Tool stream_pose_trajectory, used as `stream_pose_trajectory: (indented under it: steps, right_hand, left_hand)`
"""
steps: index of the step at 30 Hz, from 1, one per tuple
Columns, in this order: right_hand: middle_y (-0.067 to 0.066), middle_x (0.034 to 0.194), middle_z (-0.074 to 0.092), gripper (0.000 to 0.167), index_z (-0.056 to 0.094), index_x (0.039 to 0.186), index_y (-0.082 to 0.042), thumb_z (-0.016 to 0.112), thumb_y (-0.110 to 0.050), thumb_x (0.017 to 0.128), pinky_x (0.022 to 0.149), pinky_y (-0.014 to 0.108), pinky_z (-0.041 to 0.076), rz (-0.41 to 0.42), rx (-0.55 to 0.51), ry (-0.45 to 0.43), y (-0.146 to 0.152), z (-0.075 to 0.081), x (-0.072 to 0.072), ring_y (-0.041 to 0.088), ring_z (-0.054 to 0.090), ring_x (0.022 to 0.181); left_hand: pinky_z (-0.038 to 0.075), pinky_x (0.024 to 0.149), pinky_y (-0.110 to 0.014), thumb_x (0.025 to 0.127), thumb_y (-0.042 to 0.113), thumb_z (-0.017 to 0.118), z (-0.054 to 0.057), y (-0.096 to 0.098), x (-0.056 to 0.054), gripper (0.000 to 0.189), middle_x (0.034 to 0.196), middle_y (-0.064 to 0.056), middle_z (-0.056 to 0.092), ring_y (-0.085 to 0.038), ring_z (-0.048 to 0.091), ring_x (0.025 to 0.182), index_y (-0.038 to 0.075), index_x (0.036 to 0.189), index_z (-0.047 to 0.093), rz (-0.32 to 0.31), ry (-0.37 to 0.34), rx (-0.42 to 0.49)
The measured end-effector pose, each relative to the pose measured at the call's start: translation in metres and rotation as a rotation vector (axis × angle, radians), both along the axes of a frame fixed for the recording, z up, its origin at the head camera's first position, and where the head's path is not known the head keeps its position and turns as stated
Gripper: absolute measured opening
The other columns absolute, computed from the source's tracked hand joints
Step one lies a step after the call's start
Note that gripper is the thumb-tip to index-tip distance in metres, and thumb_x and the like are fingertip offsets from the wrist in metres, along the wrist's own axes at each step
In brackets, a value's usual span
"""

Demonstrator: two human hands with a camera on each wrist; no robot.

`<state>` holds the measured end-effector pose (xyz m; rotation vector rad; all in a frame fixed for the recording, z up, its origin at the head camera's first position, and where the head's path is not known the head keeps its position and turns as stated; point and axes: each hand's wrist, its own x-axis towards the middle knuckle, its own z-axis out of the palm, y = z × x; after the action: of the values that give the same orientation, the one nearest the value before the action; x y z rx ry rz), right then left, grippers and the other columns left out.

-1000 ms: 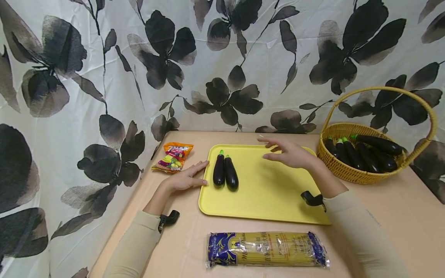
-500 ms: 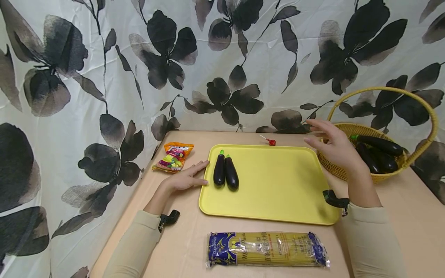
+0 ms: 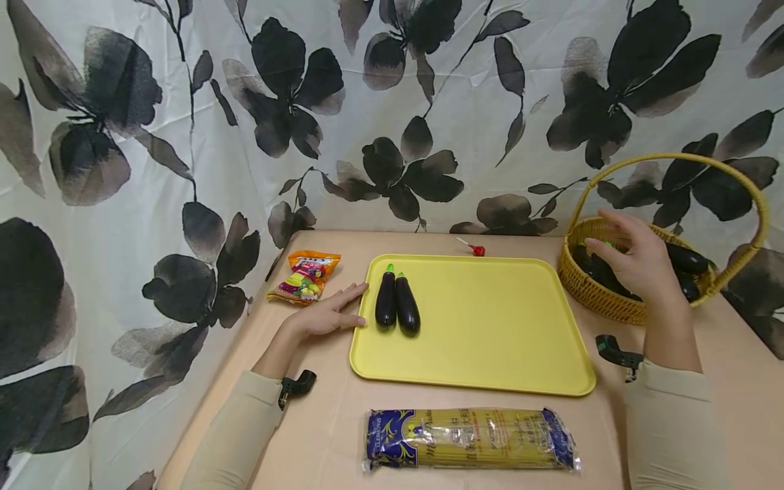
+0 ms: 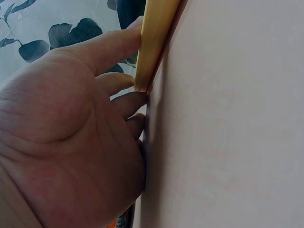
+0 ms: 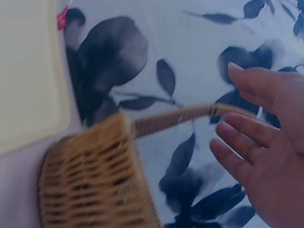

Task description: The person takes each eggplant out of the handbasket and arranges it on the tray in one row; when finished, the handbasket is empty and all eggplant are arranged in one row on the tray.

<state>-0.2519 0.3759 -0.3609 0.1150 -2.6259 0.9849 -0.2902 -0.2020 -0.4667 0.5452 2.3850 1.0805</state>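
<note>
Two dark eggplants, one [image 3: 386,299] beside the other [image 3: 407,306], lie on the left part of a yellow tray [image 3: 490,327]. My left hand [image 3: 324,314] rests against the tray's left rim with straight fingers; the left wrist view shows the fingertips touching that rim [image 4: 154,38]. Over the wicker basket [image 3: 603,309] at the right hovers my right hand [image 3: 643,262], fingers parted and holding nothing. More eggplants [image 3: 686,258] lie in the basket, some hidden by the hand. In the right wrist view the right hand [image 5: 266,133] is above the basket wall [image 5: 95,180].
An orange candy bag [image 3: 304,277] lies left of the tray. A red lollipop [image 3: 478,250] sits behind the tray's back edge. In front lies a spaghetti pack [image 3: 471,439]. The basket's tall handle [image 3: 759,204] arches over it, near the floral curtain [image 3: 416,102].
My right hand has moved right, from above the tray to over the basket, uncovering the lollipop. The left hand and the two eggplants on the tray have stayed in place.
</note>
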Motion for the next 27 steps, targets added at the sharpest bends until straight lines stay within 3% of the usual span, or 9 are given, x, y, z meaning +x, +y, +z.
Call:
stream_pose_trajectory:
  steps: [7, 13, 22, 27]
  right_hand:
    - [0.033, 0.153, 0.039, 0.062, 0.039, 0.159, -0.004, 0.058, -0.032, 0.107, 0.102, 0.074, 0.04, -0.067, 0.057, -0.034, 0.018, -0.021, -0.004, 0.054, 0.041, 0.132]
    - [0.037, 0.15, 0.038, 0.06, 0.038, 0.16, -0.004, 0.056, -0.029, 0.108, 0.098, 0.076, 0.04, -0.071, 0.129, -0.063, 0.037, -0.029, -0.008, 0.057, 0.042, 0.124]
    - [0.04, 0.156, 0.032, 0.059, 0.038, 0.157, 0.002, 0.058, -0.022, 0.107, 0.117, 0.08, 0.013, -0.06, 0.22, -0.111, 0.072, -0.029, -0.019, 0.064, 0.022, 0.145]
    - [0.046, 0.149, 0.032, 0.054, 0.044, 0.15, 0.007, 0.063, -0.008, 0.101, 0.113, 0.084, 0.013, -0.042, 0.301, -0.113, 0.09, -0.031, -0.025, 0.069, 0.022, 0.139]
  left_hand:
    - [-0.004, 0.131, -0.058, 0.095, 0.05, 0.072, -0.004, 0.0, 0.0, 0.088, 0.177, -0.003, 0.007, -0.033, -0.007, 0.163, 0.032, 0.167, 0.024, -0.003, 0.0, -0.002]
    - [-0.004, 0.131, -0.058, 0.094, 0.05, 0.073, -0.006, 0.0, 0.001, 0.089, 0.177, -0.002, 0.007, -0.033, -0.007, 0.163, 0.033, 0.167, 0.025, -0.001, -0.007, 0.01]
    - [-0.004, 0.13, -0.059, 0.094, 0.049, 0.074, -0.005, 0.001, 0.003, 0.088, 0.177, -0.004, 0.007, -0.034, -0.007, 0.163, 0.033, 0.166, 0.025, -0.001, -0.007, 0.018]
    - [-0.004, 0.131, -0.058, 0.095, 0.049, 0.073, -0.005, 0.001, 0.003, 0.089, 0.177, -0.004, 0.006, -0.034, -0.007, 0.163, 0.032, 0.167, 0.024, 0.002, 0.004, 0.014]
